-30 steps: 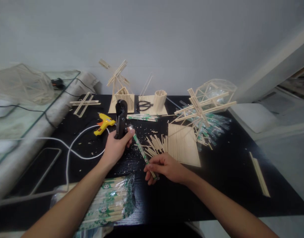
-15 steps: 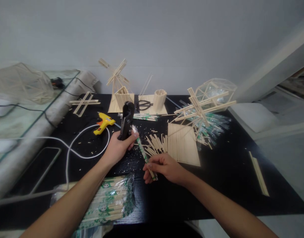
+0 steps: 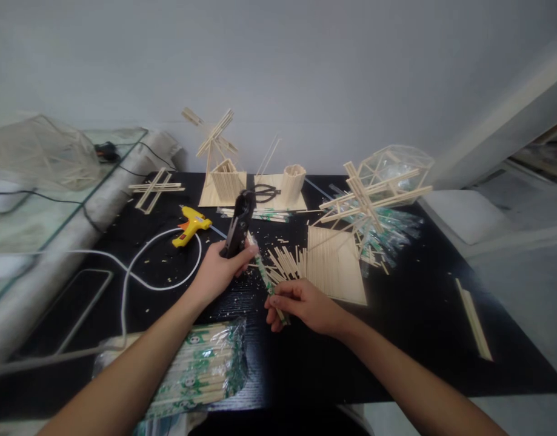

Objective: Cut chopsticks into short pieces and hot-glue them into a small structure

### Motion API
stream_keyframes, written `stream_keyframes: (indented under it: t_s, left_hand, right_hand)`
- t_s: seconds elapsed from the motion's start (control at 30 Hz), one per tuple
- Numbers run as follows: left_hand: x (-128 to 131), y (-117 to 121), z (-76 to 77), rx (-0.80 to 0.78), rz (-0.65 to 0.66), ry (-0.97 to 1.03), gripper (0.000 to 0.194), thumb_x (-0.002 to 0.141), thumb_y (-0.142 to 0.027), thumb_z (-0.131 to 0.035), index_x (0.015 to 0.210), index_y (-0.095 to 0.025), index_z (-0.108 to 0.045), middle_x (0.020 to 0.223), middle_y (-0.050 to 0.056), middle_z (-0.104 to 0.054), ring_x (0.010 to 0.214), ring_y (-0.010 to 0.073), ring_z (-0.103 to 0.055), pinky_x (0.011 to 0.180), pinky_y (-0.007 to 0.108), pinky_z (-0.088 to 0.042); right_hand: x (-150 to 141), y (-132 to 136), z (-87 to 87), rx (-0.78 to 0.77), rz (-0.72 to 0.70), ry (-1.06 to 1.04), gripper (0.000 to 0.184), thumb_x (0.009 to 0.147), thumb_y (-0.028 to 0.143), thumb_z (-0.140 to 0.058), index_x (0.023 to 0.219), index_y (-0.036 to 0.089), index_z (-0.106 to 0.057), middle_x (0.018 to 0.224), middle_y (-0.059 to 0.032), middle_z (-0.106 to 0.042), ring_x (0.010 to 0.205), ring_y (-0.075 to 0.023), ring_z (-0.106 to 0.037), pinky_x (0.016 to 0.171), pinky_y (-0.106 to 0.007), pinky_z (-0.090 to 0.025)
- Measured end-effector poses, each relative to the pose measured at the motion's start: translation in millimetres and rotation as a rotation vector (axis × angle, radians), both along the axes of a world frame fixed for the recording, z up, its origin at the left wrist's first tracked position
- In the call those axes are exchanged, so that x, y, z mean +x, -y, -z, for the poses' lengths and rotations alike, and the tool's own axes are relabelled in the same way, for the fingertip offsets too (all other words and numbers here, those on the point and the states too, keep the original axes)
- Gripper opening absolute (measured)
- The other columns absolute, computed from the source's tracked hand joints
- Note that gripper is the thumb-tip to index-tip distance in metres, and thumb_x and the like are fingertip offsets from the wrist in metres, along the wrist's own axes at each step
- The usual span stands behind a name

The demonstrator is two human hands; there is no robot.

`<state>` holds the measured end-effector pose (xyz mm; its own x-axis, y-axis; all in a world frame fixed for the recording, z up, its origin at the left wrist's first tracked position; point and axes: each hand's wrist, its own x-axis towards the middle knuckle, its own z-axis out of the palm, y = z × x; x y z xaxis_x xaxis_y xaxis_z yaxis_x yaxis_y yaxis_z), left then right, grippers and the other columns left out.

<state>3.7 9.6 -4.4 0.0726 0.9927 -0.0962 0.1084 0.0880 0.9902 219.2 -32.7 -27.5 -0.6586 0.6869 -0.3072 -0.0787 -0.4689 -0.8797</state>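
Chopsticks (image 3: 263, 272), wooden, in a single clear sleeve with green print; no lettering legible at this size. Location: above the front middle of a black table (image 3: 396, 357), between the person's two hands. Long axis: a slant, far end up and to the left, near end down and to the right, toward the person.

Left hand (image 3: 221, 269): fingers closed around a black cutter (image 3: 239, 225), its head pointing away from the person; thumb against the far end of the sleeve. Right hand (image 3: 305, 307): thumb and fingers clamped on the sleeve's lower part, the near end projecting below.

Multipack of chopsticks (image 3: 191, 369), clear film, green print with panda faces; words, if any, unreadable. Lies at front left, partly under the left forearm.

Glue gun (image 3: 190, 227), yellow, with an orange trigger; small label on the handle, too small to read. Lies left of the cutter.

Cut sticks (image 3: 287, 263), loose heap, just beyond the right hand; beside them, a stick-covered square panel (image 3: 336, 266).

Scissors (image 3: 266, 193), black-handled, near a round stick-walled cup (image 3: 293, 184) at the back.
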Motion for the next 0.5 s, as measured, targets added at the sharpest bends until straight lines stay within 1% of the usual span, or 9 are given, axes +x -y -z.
stream_keyframes:
  t_s: [0.1,0.17,0.23,0.37,0.5]
  left_hand:
    - [-4,-3,-3.2,0.036,-0.066,0.116,0.038,0.087,-0.045,-0.073,0.069,-0.016,-0.057,0.053,-0.004,-0.049,0.047,0.0084,-0.044,0.049,0.023,-0.035]
    - [-5,-5,-5.2,0.038,-0.106,0.211,0.034,0.086,-0.042,-0.074,0.071,-0.017,-0.057,0.052,-0.005,-0.047,0.046,0.0086,-0.042,0.047,0.023,-0.035]
    - [-6,-6,-6.0,0.027,-0.101,0.263,0.031,0.085,-0.039,-0.076,0.073,-0.017,-0.058,0.051,-0.006,-0.046,0.045,0.0086,-0.04,0.046,0.023,-0.034]
    - [-7,-6,-3.0,0.044,-0.026,0.169,0.036,0.086,-0.041,-0.074,0.066,-0.017,-0.055,0.052,-0.004,-0.048,0.046,0.0087,-0.043,0.048,0.024,-0.035]
    - [-9,-4,0.8,0.05,0.012,0.106,0.028,0.086,-0.041,-0.074,0.078,-0.015,-0.065,0.054,-0.004,-0.051,0.048,0.0088,-0.044,0.049,0.023,-0.035]
  right_hand:
    - [4,-1,-3.9,0.022,-0.031,0.055,0.043,0.082,0.054,-0.078,0.085,0.013,-0.069,0.076,-0.0042,-0.074,0.065,-0.0131,-0.071,0.065,-0.027,-0.056]
    - [6,-1,-7.5,0.036,-0.05,0.081,0.042,0.083,0.054,-0.077,0.083,0.013,-0.069,0.076,-0.0046,-0.074,0.064,-0.0131,-0.071,0.064,-0.026,-0.056]
    - [8,1,-11.2,0.055,-0.055,0.096,0.042,0.084,0.054,-0.077,0.083,0.013,-0.069,0.076,-0.0045,-0.074,0.064,-0.0128,-0.07,0.064,-0.026,-0.055]
    - [12,4,-17.1,0.064,-0.063,0.129,0.044,0.083,0.057,-0.076,0.082,0.013,-0.067,0.076,-0.004,-0.073,0.063,-0.0126,-0.07,0.063,-0.026,-0.055]
    - [19,12,-21.2,0.054,-0.072,0.186,0.045,0.082,0.058,-0.075,0.083,0.014,-0.068,0.076,-0.0038,-0.073,0.063,-0.0126,-0.07,0.064,-0.027,-0.055]
